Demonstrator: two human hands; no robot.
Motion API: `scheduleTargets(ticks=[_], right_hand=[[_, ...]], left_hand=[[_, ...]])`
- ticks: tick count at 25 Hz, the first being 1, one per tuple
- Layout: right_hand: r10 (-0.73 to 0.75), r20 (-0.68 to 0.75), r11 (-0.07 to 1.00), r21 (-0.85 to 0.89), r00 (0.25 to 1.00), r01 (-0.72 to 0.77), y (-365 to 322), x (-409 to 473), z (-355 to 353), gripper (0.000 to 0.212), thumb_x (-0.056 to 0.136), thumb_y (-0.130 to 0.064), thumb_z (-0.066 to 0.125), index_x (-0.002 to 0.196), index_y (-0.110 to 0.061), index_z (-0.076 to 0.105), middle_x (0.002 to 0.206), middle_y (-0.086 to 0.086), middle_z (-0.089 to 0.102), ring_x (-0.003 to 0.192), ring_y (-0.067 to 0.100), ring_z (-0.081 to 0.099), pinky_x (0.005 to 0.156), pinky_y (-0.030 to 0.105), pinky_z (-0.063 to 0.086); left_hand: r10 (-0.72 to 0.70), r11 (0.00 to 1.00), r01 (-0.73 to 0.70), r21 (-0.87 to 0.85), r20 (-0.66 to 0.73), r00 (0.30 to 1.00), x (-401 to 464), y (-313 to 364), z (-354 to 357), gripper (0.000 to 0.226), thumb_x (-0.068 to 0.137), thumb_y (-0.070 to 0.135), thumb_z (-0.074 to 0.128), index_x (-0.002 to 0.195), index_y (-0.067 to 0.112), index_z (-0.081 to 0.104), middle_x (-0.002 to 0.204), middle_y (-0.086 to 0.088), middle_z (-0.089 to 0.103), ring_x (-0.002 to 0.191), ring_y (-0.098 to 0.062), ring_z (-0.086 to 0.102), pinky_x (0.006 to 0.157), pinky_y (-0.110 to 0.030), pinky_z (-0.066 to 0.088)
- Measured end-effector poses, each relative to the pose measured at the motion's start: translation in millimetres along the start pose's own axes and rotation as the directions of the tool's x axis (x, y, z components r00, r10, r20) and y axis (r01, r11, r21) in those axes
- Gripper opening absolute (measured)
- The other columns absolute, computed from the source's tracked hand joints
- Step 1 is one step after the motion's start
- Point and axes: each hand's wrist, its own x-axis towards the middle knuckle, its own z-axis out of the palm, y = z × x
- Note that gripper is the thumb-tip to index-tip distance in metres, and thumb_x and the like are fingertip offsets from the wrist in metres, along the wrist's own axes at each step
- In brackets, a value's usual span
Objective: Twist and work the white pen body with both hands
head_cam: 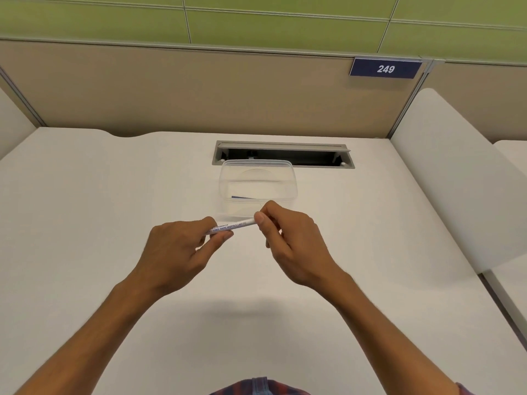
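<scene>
A white study-carrel desk (85, 209) is filling the view, closed in at the back by a beige partition (199, 89) under a green tiled wall (256, 21). A dark blue plate reading 249 (385, 68) is hanging at the partition's upper right, and a grey cable slot with its flap raised (282, 153) is sitting in the desk's far edge. White side dividers (456, 178) are standing at the right, and another is showing at the far left.

Both hands are hovering above the middle of the desk, sharing a slim white pen-like stick with blue printed lettering (231, 226). The left hand (176, 249) is pinching its left end narrowly between thumb and curled forefinger, the other fingers folded beneath. The right hand (288, 238) is gripping the stick's right end with thumb and fingertips closed tightly around it; that end is hidden, so I cannot tell what lies under the fingers. The stick is lying almost level, tilting up slightly toward the right.

Just behind the hands, a clear plastic tub (258, 185) is standing on the desk in front of the cable slot, showing a small blue-edged item (239, 197) near its bottom.
</scene>
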Motion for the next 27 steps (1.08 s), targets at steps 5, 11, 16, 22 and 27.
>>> scheduleTargets(ticks=[5, 11, 16, 22, 27], right_hand=[[-0.250, -0.044, 0.953, -0.187, 0.967, 0.238, 3, 2, -5, 0.030, 0.102, -0.034, 0.034, 0.088, -0.016, 0.054, 0.073, -0.012, 0.046, 0.057, 0.013, 0.035, 0.049, 0.035, 0.040], [-0.332, -0.044, 0.924, -0.216, 0.942, 0.315, 6, 0, -7, 0.032, 0.102, -0.028, 0.034, 0.085, -0.010, 0.055, 0.071, -0.002, 0.055, 0.055, 0.017, 0.035, 0.046, 0.037, 0.040], [-0.009, 0.060, 0.986, 0.164, 0.998, -0.001, 0, 1, -1, 0.036, 0.103, -0.031, 0.033, 0.073, -0.012, 0.044, 0.057, -0.004, 0.052, 0.054, 0.026, 0.054, 0.055, 0.040, 0.044], [0.099, 0.100, 0.953, 0.276, 0.990, -0.123, 3, 2, 1, 0.037, 0.104, -0.030, 0.039, 0.073, -0.012, 0.048, 0.058, -0.001, 0.055, 0.053, 0.010, 0.056, 0.058, 0.033, 0.044], [-0.150, -0.073, 0.986, -0.081, 0.986, 0.144, 0, 2, -1, 0.024, 0.102, -0.034, 0.037, 0.087, -0.021, 0.050, 0.069, -0.008, 0.053, 0.062, 0.021, 0.053, 0.057, 0.042, 0.048]], left_hand=[[-0.019, 0.978, 0.043, -0.203, 0.118, 0.993, 0, -6, -1, 0.046, 0.088, 0.061, 0.036, 0.066, 0.021, 0.047, 0.045, 0.005, 0.034, 0.046, -0.016, 0.035, 0.047, -0.033, 0.029], [0.052, 0.958, -0.020, -0.286, 0.106, 0.993, 5, -9, -11, 0.044, 0.090, 0.056, 0.042, 0.061, 0.023, 0.046, 0.046, 0.006, 0.028, 0.044, -0.013, 0.030, 0.046, -0.027, 0.023], [0.181, 0.980, -0.176, 0.091, -0.050, 0.982, 8, -3, -18, 0.044, 0.092, 0.045, 0.047, 0.064, 0.014, 0.058, 0.045, 0.006, 0.040, 0.039, -0.021, 0.035, 0.040, -0.027, 0.028], [0.192, 0.970, -0.180, 0.164, -0.057, 0.980, 10, -6, -11, 0.044, 0.093, 0.047, 0.044, 0.066, 0.015, 0.056, 0.045, 0.003, 0.047, 0.038, -0.025, 0.040, 0.039, -0.026, 0.027], [0.107, 0.994, -0.107, 0.003, -0.024, 0.994, 10, -8, -10, 0.045, 0.091, 0.053, 0.039, 0.065, 0.018, 0.051, 0.044, 0.005, 0.035, 0.041, -0.020, 0.034, 0.041, -0.029, 0.028]])
